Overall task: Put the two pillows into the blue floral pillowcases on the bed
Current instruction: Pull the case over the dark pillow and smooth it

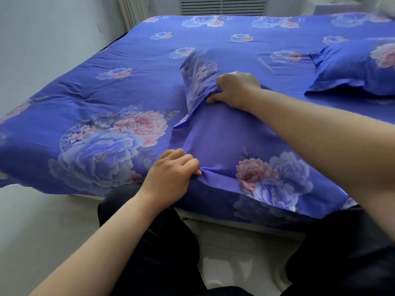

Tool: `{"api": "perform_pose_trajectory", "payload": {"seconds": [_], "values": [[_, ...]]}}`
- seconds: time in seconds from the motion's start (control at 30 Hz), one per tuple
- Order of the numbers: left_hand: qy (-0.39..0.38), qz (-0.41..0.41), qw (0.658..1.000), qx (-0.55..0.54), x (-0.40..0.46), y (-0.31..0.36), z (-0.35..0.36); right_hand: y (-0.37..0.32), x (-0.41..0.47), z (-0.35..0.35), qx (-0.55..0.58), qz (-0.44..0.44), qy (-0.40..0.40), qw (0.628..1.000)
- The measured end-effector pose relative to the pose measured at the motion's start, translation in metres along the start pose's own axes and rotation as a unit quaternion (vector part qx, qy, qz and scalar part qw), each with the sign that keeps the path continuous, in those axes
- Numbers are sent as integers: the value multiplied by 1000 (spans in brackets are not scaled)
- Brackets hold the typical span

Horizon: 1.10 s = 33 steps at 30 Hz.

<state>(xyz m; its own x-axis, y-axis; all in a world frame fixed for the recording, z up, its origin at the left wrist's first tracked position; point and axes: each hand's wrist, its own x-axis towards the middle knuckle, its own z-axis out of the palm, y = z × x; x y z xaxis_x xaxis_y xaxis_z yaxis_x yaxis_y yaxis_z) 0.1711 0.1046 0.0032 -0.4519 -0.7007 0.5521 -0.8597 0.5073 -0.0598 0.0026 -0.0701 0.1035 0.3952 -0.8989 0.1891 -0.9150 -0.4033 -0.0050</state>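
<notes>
Both hands' fingers clench the near pillowcase, seemingly filled: left hand at its corner, right hand gripping the flap. A cased pillow lies cut off.

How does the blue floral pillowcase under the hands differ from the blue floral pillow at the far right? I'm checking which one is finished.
The blue floral pillowcase under the hands has one end flap lifted; the blue floral pillow at the far right shows flat flanged edges. The right hand and left hand grip the near one; nothing touches the far one. Both share the peony print and lie on the matching bed cover.
</notes>
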Motion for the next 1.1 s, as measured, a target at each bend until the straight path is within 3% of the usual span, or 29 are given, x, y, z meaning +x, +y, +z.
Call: {"api": "perform_pose_trajectory", "payload": {"seconds": [0.1, 0.23, 0.37, 0.53, 0.63, 0.73, 0.87, 1.0, 1.1], "values": [[13, 3, 1000, 7, -7, -1, 1, 3, 2, 8, -4, 19, 7, 1000], [-24, 3, 999, 24, -24, -6, 4, -12, 3, 16, -29, -10, -14, 999], [-55, -69, 992, -85, -15, -14, -3, -4, 9, 17, -33, 7, -1, 999], [-132, -67, 985, -89, -6, -21, -4, 2, 6, 28, -36, 18, 31, 999], [-114, -214, 947, -212, -10, -25, -6, 3, 2, 26, -27, 35, 24, 999], [-135, -334, 921, -147, -6, -30, -3, 4, -2, 19, -9, 46, 10, 999], [-161, -295, 927, -166, -1, -21, 9, 9, -8, 7, 12, 41, -40, 998], [-155, -262, 941, -146, 0, -48, 1, 29, -13, -2, 18, 48, 12, 999], [-269, -291, 914, -92, -12, -81, -1, 43, -23, 2, 49, 63, -24, 997]]}}
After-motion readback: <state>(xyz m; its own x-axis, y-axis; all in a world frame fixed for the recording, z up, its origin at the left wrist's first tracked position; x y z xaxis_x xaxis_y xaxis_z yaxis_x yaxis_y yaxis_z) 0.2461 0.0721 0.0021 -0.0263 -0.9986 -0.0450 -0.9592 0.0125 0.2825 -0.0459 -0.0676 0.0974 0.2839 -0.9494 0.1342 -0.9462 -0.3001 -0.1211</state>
